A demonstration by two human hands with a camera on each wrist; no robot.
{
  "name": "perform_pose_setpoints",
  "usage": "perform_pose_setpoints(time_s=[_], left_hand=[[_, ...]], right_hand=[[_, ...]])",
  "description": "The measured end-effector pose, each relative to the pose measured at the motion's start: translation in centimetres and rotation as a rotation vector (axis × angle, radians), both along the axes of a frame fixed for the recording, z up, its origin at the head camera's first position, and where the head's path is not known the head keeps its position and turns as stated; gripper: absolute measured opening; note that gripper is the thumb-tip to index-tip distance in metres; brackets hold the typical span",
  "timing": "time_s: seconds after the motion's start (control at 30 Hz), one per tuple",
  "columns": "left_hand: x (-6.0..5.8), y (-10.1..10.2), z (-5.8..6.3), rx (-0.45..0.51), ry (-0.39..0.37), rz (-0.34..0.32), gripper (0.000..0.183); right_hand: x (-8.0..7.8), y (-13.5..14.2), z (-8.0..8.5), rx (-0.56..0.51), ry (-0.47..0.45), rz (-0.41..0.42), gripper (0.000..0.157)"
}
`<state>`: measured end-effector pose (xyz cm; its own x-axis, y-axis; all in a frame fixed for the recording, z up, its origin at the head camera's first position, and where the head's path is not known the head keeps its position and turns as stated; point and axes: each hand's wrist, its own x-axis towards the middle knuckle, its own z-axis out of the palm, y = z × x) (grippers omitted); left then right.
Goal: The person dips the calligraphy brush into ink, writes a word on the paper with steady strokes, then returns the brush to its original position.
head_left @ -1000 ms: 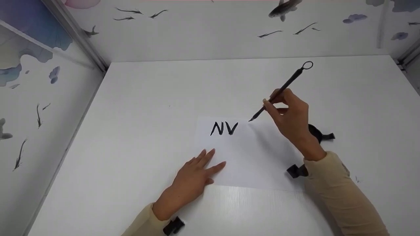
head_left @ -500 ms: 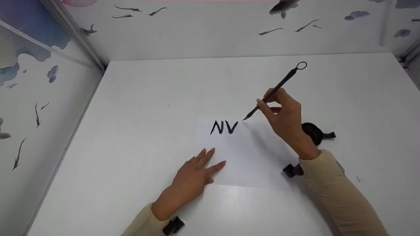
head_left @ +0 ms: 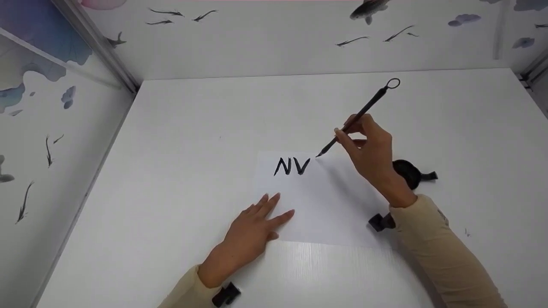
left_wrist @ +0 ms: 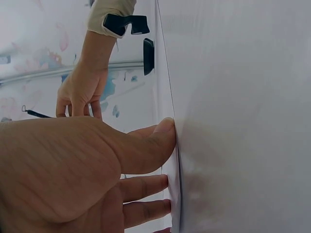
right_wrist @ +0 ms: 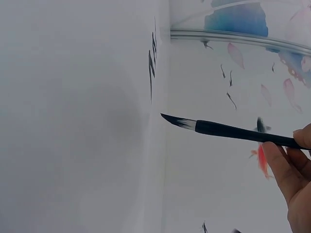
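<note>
The right hand [head_left: 368, 149] pinches the brush [head_left: 357, 117] near the paper's [head_left: 334, 205] far edge; the left hand [head_left: 252, 229] lies flat, fingers straight, pinning the near-left corner. A loaded tip could drip or smear the letters [head_left: 292, 167].

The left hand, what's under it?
The left hand lies flat on the paper, fingers spread over its near left corner. White table is below. That corner itself is hidden.

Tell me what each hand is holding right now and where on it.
The right hand pinches a black calligraphy brush around mid-shaft, well above the bristles. The left hand holds nothing; it rests flat on the sheet of paper.
</note>
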<state>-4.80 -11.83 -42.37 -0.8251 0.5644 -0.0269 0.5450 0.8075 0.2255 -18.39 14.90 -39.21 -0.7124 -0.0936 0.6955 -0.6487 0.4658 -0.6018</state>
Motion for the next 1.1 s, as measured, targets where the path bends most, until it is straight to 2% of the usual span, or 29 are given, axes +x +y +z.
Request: perform_pose_setpoints(time_s=[0.27,0.5,0.9,1.1], left_hand=[[0.02,0.02,0.11,0.008,-0.001,0.004,0.055],[0.06,-0.04,-0.03,0.028,0.009,0.005,0.053],[0.02,-0.02,-0.08,0.018,-0.01,0.003,0.052],[0.03,-0.04,-0.14,0.025,0.013,0.0,0.052]], right_hand=[[0.03,0.16,-0.14,0.027,0.002,0.017,0.023],[0.03,0.03,-0.15,-0.029,-0.03,0.049,0.022],[0.23,-0.01,-0.01,0.005,-0.02,0.04,0.022],[0.05,0.0,-0.15,-0.004,-0.017,0.048,0.021]])
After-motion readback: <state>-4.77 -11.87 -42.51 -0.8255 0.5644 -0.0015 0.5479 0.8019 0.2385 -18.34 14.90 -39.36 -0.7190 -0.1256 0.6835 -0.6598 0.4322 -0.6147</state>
